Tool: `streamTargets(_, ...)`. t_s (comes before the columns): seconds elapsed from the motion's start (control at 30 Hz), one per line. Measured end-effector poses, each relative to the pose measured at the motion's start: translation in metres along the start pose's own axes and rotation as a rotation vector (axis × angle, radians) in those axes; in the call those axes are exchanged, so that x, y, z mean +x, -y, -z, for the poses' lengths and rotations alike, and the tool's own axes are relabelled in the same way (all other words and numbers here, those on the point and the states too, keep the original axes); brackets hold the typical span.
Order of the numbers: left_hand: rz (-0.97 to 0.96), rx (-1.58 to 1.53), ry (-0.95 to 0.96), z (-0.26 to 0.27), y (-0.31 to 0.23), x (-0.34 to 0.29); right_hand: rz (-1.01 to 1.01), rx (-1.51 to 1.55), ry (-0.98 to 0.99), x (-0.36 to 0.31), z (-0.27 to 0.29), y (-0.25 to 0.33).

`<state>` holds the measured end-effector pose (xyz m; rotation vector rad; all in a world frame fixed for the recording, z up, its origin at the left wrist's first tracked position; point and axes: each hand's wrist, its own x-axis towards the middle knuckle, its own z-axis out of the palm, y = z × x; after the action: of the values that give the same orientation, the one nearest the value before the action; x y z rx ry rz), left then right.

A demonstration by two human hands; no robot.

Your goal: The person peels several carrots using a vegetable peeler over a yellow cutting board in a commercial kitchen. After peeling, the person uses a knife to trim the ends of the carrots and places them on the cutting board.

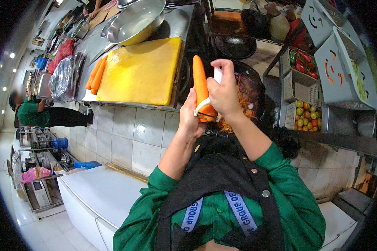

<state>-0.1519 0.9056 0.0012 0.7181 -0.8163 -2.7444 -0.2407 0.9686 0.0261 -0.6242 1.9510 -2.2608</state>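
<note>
My left hand (189, 113) is closed around the thick lower end of a large orange carrot (200, 77), whose narrow tip points away from me. In my right hand (227, 94) is a white Y-shaped peeler (218, 74). Its head lies across the carrot near the left hand, blade against or very close to the surface. Below and behind both hands, orange peelings (244, 100) lie in a dark, black-lined bin (257, 81). To the left, several carrots (97, 77) rest beside a yellow cutting board (138, 71) on the steel table.
A large metal bowl (138, 21) stands behind the board, and a knife (100, 53) lies near the carrots. At right are crates of tomatoes (308, 116) and peppers (302, 62), plus grey bins (339, 71). A white freezer (100, 188) is lower left; another person (33, 113) stands far left.
</note>
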Motion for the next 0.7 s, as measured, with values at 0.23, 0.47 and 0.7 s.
streamTargets(0.23, 0.148, 0.28, 0.283, -0.006, -0.022, -0.018, -0.022, -0.258, -0.352, 0.13, 0.033, -0.011)
streamTargets(0.47, 0.103, 0.195, 0.053, 0.002, -0.015, 0.004, 0.055, -0.025, -0.15, 0.027, 0.02, -0.011)
streamTargets(0.7, 0.137, 0.143, 0.135, 0.003, -0.008, 0.006, 0.182, -0.123, -0.126, 0.025, 0.015, -0.016)
